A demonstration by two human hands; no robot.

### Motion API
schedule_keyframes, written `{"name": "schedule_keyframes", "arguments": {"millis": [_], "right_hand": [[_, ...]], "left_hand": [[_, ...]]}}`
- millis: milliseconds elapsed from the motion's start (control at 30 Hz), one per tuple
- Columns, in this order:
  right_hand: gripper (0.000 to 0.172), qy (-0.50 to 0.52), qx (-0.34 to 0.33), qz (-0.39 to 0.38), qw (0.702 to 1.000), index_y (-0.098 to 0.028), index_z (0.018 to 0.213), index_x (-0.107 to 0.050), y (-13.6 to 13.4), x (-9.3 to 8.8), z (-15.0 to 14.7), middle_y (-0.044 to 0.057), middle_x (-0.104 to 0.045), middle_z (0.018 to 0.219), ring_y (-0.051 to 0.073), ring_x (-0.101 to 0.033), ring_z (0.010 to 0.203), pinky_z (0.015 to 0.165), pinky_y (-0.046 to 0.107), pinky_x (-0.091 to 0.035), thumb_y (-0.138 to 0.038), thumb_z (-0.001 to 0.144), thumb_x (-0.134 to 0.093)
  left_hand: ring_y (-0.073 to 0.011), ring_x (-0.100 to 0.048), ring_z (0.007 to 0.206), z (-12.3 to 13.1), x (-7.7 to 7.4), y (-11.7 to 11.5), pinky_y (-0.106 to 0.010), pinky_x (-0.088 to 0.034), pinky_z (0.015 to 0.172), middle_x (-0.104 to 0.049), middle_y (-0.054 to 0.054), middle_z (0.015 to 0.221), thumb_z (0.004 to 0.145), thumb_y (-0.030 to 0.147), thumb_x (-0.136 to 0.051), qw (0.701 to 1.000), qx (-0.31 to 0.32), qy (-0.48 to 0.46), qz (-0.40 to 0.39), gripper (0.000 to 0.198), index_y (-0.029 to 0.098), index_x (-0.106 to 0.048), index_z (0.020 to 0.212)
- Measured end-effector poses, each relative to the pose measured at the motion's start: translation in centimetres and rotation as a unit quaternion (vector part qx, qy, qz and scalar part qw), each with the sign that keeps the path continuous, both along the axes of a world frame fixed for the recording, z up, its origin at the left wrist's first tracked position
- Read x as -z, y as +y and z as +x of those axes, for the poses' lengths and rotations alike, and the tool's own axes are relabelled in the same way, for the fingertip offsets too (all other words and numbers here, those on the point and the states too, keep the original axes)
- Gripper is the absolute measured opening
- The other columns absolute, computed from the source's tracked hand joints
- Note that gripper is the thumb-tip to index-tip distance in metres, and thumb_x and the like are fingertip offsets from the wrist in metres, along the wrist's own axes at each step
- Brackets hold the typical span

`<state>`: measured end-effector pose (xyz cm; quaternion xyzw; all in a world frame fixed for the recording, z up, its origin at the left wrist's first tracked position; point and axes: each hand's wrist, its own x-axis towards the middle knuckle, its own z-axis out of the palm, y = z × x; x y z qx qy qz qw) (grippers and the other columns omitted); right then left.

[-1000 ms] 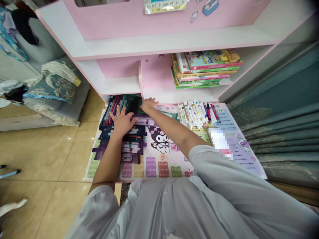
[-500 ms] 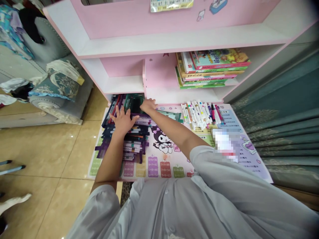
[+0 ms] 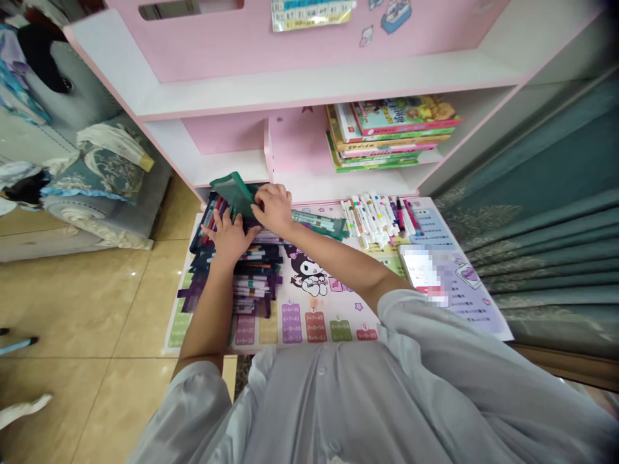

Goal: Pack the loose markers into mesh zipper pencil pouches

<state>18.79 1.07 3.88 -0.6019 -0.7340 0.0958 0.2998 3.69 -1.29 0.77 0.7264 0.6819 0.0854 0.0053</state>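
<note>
My left hand [image 3: 229, 234] lies flat with fingers spread on a heap of dark marker sleeves [image 3: 244, 274] that sits on the left of a cartoon desk mat [image 3: 333, 309]. My right hand [image 3: 273, 206] is closed round a green sleeve [image 3: 233, 191] and holds its far end tilted up above the heap, close under the pink shelf unit. Just right of that hand lies another green sleeve with pens [image 3: 320, 223]. Further right a row of loose white markers [image 3: 374, 219] lies on the mat.
The pink and white shelf unit [image 3: 300, 84] rises directly behind the mat, with a stack of books [image 3: 389, 132] in its right bay. A sofa with cushions [image 3: 99, 171] stands at left on the tiled floor. Teal curtains [image 3: 546, 212] hang at right.
My right hand, resting at the far edge of the heap before, has closed on a green sleeve and lifted it up. The left hand stays pressed on the heap.
</note>
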Motion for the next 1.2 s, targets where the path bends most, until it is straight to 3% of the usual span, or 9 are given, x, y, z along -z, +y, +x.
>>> {"name": "schedule_keyframes", "arguments": {"millis": [200, 367, 467, 567, 767, 867, 933, 1067, 1200], "right_hand": [[0.023, -0.001, -0.011, 0.07, 0.997, -0.024, 0.097, -0.067, -5.2, -2.2, 2.9, 0.007, -0.06, 0.13, 0.028, -0.041, 0.128, 0.104, 0.041, -0.032, -0.037, 0.095, -0.049], [0.016, 0.011, -0.02, 0.089, 0.996, -0.026, 0.087, -0.067, -9.6, -3.4, 6.9, 0.004, -0.063, 0.122, 0.024, -0.047, 0.123, 0.106, 0.039, -0.036, -0.036, 0.091, -0.056], [0.016, 0.004, -0.03, 0.085, 0.996, -0.027, 0.083, -0.067, -11.9, -3.9, 9.2, 0.005, -0.063, 0.12, 0.025, -0.05, 0.122, 0.105, 0.041, -0.039, -0.036, 0.09, -0.056], [0.014, -0.018, -0.045, 0.06, 0.997, -0.029, 0.081, -0.066, -13.9, -4.2, 11.2, 0.005, -0.063, 0.121, 0.028, -0.049, 0.124, 0.104, 0.047, -0.039, -0.033, 0.089, -0.056], [0.011, -0.047, -0.072, 0.059, 0.995, -0.029, 0.082, -0.069, -16.7, -3.5, 13.6, 0.005, -0.064, 0.124, 0.031, -0.043, 0.134, 0.107, 0.051, -0.037, -0.03, 0.086, -0.06], [0.009, -0.068, -0.093, 0.047, 0.992, -0.027, 0.081, -0.07, -17.5, -2.6, 14.2, 0.006, -0.064, 0.125, 0.032, -0.042, 0.136, 0.11, 0.053, -0.034, -0.025, 0.084, -0.062], [0.009, -0.079, -0.104, 0.029, 0.991, -0.026, 0.083, -0.071, -17.8, -2.0, 14.4, 0.007, -0.064, 0.127, 0.034, -0.041, 0.137, 0.11, 0.056, -0.032, -0.022, 0.082, -0.063], [0.011, -0.087, -0.103, 0.005, 0.991, -0.025, 0.083, -0.072, -18.2, -0.7, 14.6, 0.009, -0.064, 0.128, 0.035, -0.04, 0.139, 0.111, 0.06, -0.031, -0.019, 0.081, -0.063], [0.011, -0.08, -0.097, -0.003, 0.992, -0.026, 0.083, -0.072, -18.5, 0.5, 14.8, 0.009, -0.065, 0.128, 0.034, -0.041, 0.139, 0.112, 0.06, -0.03, -0.022, 0.084, -0.062]], "left_hand": [[-0.0478, -0.019, 0.149, 0.1, -0.3, -0.5, -0.081, -0.01, 0.11, -0.04, -0.023, 0.154, 0.09, 0.058, -0.047, 1.0, 0.005, -0.009, 0.018, 0.062, 0.019, -0.057, 0.137], [-0.0444, -0.023, 0.15, 0.4, -1.4, -0.6, -0.079, -0.006, 0.114, -0.038, -0.017, 0.158, 0.092, 0.041, -0.045, 0.997, -0.006, -0.066, 0.036, 0.055, 0.024, -0.05, 0.144], [-0.0409, -0.018, 0.152, 0.4, -2.5, -0.9, -0.076, -0.009, 0.117, -0.043, -0.012, 0.156, 0.092, 0.036, -0.046, 0.994, -0.013, -0.101, 0.048, 0.042, 0.026, -0.063, 0.129], [-0.0395, -0.024, 0.15, 0.6, -3.8, -1.9, -0.073, -0.012, 0.117, -0.049, -0.011, 0.15, 0.095, 0.045, -0.047, 0.985, -0.02, -0.152, 0.075, 0.035, 0.026, -0.069, 0.115], [-0.0281, -0.033, 0.148, 3.2, -6.2, -6.4, -0.054, -0.018, 0.124, -0.054, -0.005, 0.144, 0.1, 0.046, -0.038, 0.96, 0.073, -0.228, 0.142, 0.037, 0.029, -0.067, 0.115], [-0.0253, -0.032, 0.149, 5.2, -7.1, -8.9, -0.048, -0.018, 0.125, -0.053, -0.003, 0.146, 0.099, 0.043, -0.036, 0.96, 0.152, -0.203, 0.122, 0.039, 0.029, -0.067, 0.118], [-0.0293, -0.031, 0.149, 6.3, -7.3, -10.2, -0.052, -0.015, 0.125, -0.054, -0.003, 0.146, 0.093, 0.051, -0.049, 0.961, 0.221, -0.151, 0.071, 0.037, 0.031, -0.069, 0.116], [-0.0372, -0.034, 0.147, 8.0, -6.2, -11.4, -0.064, -0.004, 0.122, -0.059, -0.005, 0.142, 0.076, 0.056, -0.072, 0.95, 0.306, -0.057, -0.005, 0.038, 0.032, -0.074, 0.105], [-0.0341, -0.041, 0.144, 8.5, -4.3, -11.5, -0.067, -0.001, 0.12, -0.067, -0.002, 0.133, 0.086, 0.041, -0.066, 0.941, 0.334, -0.052, -0.003, 0.013, 0.034, -0.077, 0.088]]}}
